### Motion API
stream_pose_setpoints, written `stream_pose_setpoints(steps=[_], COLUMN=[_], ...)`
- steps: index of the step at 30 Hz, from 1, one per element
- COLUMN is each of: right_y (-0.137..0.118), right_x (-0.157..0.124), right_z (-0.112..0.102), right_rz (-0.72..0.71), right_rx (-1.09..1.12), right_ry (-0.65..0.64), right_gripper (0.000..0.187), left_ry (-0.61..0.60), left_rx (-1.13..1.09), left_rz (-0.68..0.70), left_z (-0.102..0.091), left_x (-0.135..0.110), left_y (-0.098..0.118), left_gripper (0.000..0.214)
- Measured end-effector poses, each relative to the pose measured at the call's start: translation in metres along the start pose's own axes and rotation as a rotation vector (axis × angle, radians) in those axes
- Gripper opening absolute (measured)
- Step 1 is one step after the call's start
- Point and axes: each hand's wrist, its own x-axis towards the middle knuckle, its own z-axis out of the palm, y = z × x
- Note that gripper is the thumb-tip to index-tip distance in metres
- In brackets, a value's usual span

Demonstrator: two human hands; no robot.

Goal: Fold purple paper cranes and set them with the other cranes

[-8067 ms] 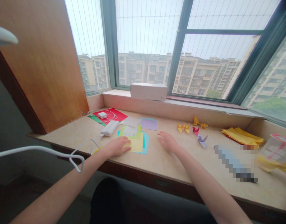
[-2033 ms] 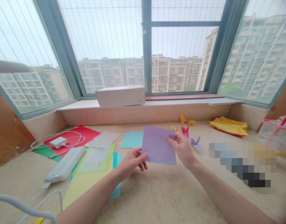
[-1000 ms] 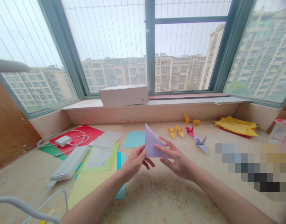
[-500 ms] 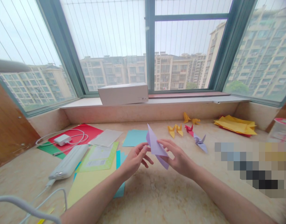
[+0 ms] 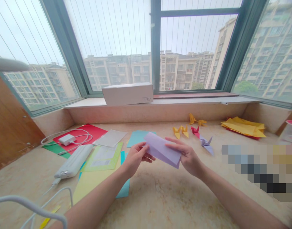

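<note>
A folded sheet of purple paper (image 5: 162,149) is held above the counter between my two hands. My left hand (image 5: 137,157) pinches its left edge with thumb and fingers. At the right end, my right hand (image 5: 185,154) grips it, fingers over the upper edge and the thumb hidden behind. Beyond the right hand lie a purple paper crane (image 5: 206,144), a red paper crane (image 5: 195,131) and several yellow paper cranes (image 5: 180,131). Light blue paper (image 5: 137,137) sits just behind the left hand.
At left are a white power bank (image 5: 73,162), a charger (image 5: 67,139) with its cable, red paper (image 5: 95,131) and a green-edged packet (image 5: 105,157). Yellow paper sheets (image 5: 243,127) lie at back right. A white box (image 5: 128,94) stands on the sill. A blurred patch covers the right side.
The purple paper has turned from upright and edge-on to a broad, flatter face. My left hand now pinches its left edge, and my right hand has moved slightly right along it.
</note>
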Motion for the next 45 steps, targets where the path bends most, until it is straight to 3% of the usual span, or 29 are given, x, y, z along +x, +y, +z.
stream_pose_setpoints(steps=[7,11,14,15,21,26,34,45], right_y=[0.000,-0.020,-0.033,-0.034,-0.019,-0.032,-0.042,-0.045], right_x=[-0.002,-0.007,-0.012,-0.012,-0.002,0.003,0.001,0.000], right_z=[0.004,0.002,0.002,0.003,0.021,0.023,0.021,0.023], right_rz=[-0.175,-0.136,-0.042,-0.002,0.290,0.409,0.419,0.366], right_rx=[-0.130,-0.140,-0.136,-0.113,0.294,0.436,0.510,0.485], right_ry=[-0.188,-0.282,-0.460,-0.465,-0.079,-0.086,-0.059,-0.001], right_gripper=[0.056,0.057,0.065,0.065,0.070,0.050,0.038,0.034], left_ry=[-0.011,0.055,0.119,0.122,-0.026,-0.144,-0.042,-0.072], left_rx=[-0.067,0.064,0.118,0.137,0.249,0.223,0.201,0.208], left_rz=[0.089,0.177,0.195,0.196,0.130,0.086,0.144,0.190], left_z=[0.002,0.004,0.004,0.004,0.011,0.024,0.028,0.029], left_x=[-0.002,-0.003,-0.003,-0.003,-0.009,-0.018,-0.022,-0.028], left_y=[0.005,0.008,0.011,0.012,0.009,0.005,0.010,0.013], left_gripper=[0.051,0.049,0.044,0.042,0.035,0.037,0.037,0.035])
